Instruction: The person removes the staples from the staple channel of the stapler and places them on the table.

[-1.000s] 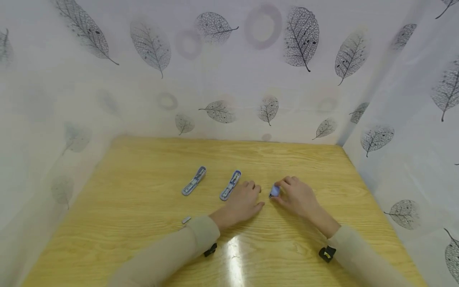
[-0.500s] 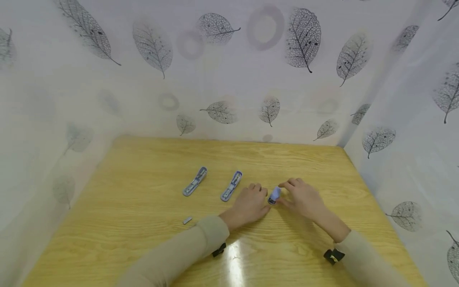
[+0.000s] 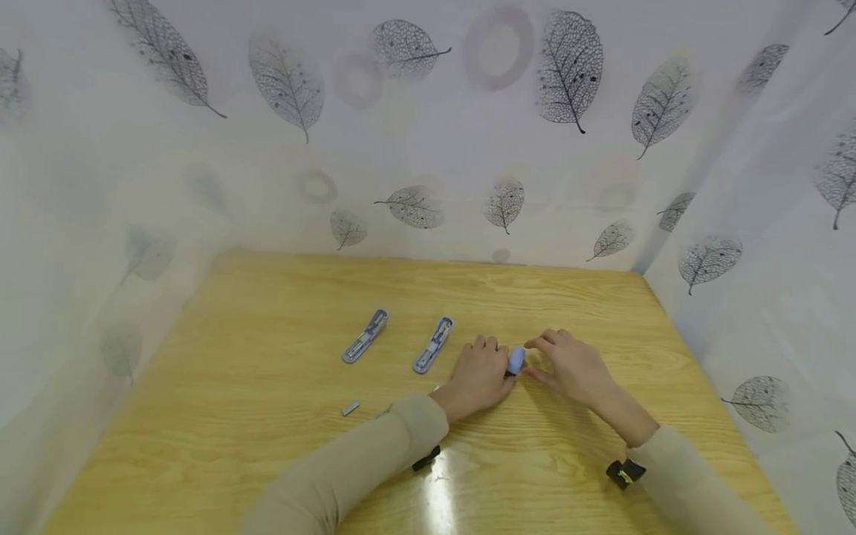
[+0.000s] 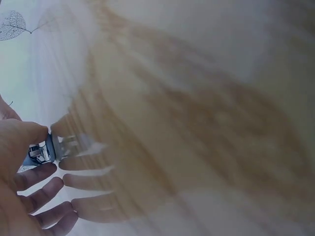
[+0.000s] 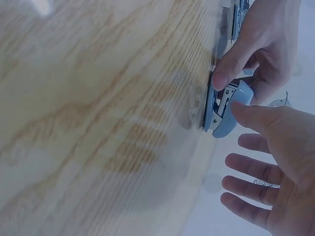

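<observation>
A small light-blue stapler (image 3: 516, 360) stands on the table between my two hands. My left hand (image 3: 480, 374) grips it from the left. In the right wrist view the left thumb lies on the end of the blue stapler (image 5: 227, 105), whose metal inside shows from the side. My right hand (image 3: 576, 371) is at its right, fingers spread and fairly straight. The right thumb (image 5: 251, 114) is at the stapler's top cover; whether it touches cannot be told. In the left wrist view the stapler (image 4: 42, 151) sits between left thumb and forefinger.
Two more staplers, their metal insides showing, lie left of my hands: one farther left (image 3: 365, 336), one nearer (image 3: 433, 345). A small grey staple strip (image 3: 351, 408) lies in front of them. Leaf-patterned curtains (image 3: 414, 134) enclose the wooden table (image 3: 281, 297) at back and sides.
My left hand has moved right and taken hold of the stapler. My right hand, which pinched it before, has let go and its fingers have spread.
</observation>
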Tool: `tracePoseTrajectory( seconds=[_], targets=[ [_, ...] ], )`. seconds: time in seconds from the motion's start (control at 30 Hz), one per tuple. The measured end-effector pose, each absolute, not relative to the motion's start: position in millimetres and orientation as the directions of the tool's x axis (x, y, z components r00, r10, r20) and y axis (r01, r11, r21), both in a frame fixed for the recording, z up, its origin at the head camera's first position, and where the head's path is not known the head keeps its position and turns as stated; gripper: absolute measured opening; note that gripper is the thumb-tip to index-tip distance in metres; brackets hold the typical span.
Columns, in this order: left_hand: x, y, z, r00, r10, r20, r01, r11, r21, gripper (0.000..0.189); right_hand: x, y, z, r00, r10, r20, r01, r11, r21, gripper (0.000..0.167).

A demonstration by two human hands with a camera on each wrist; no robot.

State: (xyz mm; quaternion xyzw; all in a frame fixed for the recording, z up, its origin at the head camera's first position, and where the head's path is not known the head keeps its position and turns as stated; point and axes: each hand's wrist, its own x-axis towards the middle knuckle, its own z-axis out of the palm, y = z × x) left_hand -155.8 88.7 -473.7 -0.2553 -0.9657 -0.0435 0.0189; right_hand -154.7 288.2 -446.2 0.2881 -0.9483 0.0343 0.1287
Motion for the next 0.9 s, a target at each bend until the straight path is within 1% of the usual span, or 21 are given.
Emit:
tracePoseTrajectory(
  seconds=[0.1, 0.2, 0.3, 0.57, 0.67, 0.8, 0.9],
  targets=[
    [-156.8, 88.5, -473.9, -0.872, 0.486, 0.055, 0.489, 0.869, 0.073, 0.041, -156.2, 288.3, -446.8, -0.8, -0.537, 0.267, -0.559, 0.829, -0.005, 0.042],
    [-158.2, 86.4, -474.6, -0.875, 0.482, 0.044, 0.484, 0.871, 0.083, 0.041, -158.5, 288.8, -448.3, -0.777, -0.558, 0.29, -0.59, 0.807, -0.03, 0.041],
    [-158.8, 83.3, -474.3, -0.873, 0.486, 0.03, 0.487, 0.869, 0.09, 0.041, -161.9, 290.2, -452.2, -0.734, -0.6, 0.319, -0.645, 0.763, -0.047, 0.04],
    [-155.7, 72.3, -473.0, -0.862, 0.505, 0.052, 0.507, 0.856, 0.102, 0.041, -173.0, 292.9, -465.6, -0.617, -0.692, 0.374, -0.769, 0.632, -0.098, 0.042],
    [-155.5, 69.5, -473.6, -0.862, 0.505, 0.041, 0.507, 0.857, 0.098, 0.042, -177.4, 292.6, -469.5, -0.578, -0.723, 0.377, -0.801, 0.592, -0.093, 0.042],
    [-156.1, 68.1, -472.8, -0.87, 0.494, 0.018, 0.492, 0.864, 0.107, 0.042, -183.8, 290.3, -473.1, -0.526, -0.761, 0.38, -0.835, 0.547, -0.06, 0.041],
    [-155.9, 68.3, -472.0, -0.873, 0.487, 0.011, 0.485, 0.868, 0.105, 0.043, -187.3, 288.8, -475.0, -0.5, -0.771, 0.394, -0.849, 0.526, -0.048, 0.04]
  ],
)
